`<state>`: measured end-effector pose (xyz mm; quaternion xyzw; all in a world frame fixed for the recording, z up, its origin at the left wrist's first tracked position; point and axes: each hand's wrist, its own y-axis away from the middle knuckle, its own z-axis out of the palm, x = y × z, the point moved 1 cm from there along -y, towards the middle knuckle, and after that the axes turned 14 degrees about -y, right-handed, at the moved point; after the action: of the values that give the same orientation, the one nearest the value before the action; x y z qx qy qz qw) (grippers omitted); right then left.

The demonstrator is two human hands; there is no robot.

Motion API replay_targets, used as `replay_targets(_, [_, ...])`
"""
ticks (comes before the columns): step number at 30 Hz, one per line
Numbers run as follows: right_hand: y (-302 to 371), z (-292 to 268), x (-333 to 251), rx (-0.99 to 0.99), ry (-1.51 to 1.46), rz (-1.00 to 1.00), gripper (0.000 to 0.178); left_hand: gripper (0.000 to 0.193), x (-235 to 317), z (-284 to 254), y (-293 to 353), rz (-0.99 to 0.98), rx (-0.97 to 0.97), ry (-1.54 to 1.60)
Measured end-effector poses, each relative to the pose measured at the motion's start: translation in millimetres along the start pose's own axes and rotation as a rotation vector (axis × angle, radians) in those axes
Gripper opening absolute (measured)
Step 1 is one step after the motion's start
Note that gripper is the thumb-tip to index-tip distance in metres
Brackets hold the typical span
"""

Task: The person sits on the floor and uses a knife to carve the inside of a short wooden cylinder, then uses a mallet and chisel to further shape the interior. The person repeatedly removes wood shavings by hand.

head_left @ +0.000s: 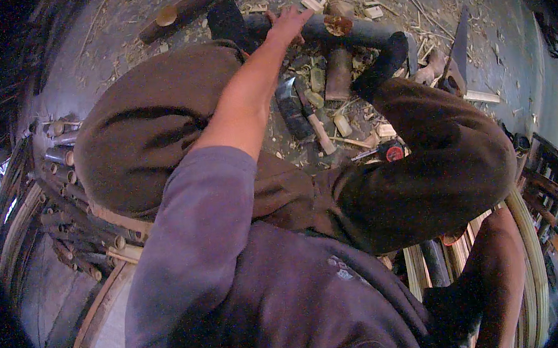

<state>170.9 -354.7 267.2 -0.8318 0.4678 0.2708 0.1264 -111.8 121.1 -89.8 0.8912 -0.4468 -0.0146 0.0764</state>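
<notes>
My left hand point(289, 26) reaches forward with its fingers spread and rests on a dark grey bar point(373, 33) lying across the floor between my two black-covered feet. Beside its fingertips lies a small pale wood block point(312, 3). A short round log piece point(338, 73) lies just on the near side of the bar. Nearer to me is a blade with a wooden handle point(319, 131). Down by my right thigh, my right hand point(453, 237) shows only in part near long pale wood strips point(531, 260); my leg hides its fingers.
A handsaw point(459, 51) stands to the right, next to my right foot. A red and black tape measure point(394, 152) lies between my legs. Shavings and offcuts cover the floor. Bamboo poles point(66, 182) are stacked at the left, near a framed panel point(111, 321).
</notes>
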Motion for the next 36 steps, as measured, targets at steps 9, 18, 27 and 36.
replay_targets(9, [17, -29, 15, 0.025, 0.028, 0.052, 0.034, 0.087, 4, -8, 10, -0.016, -0.049, -0.017])
replay_targets(18, [26, -48, 14, 0.055, 0.038, 0.063, 0.035, 0.089, 4, -12, 8, -0.021, -0.039, 0.018])
replay_targets(27, [29, -55, 21, 0.066, 0.041, 0.086, 0.036, 0.091, 3, -16, 10, -0.004, -0.052, -0.001])
replay_targets(36, [34, -66, 23, 0.088, 0.046, 0.082, 0.037, 0.093, 6, -15, 8, 0.0, -0.029, -0.008])
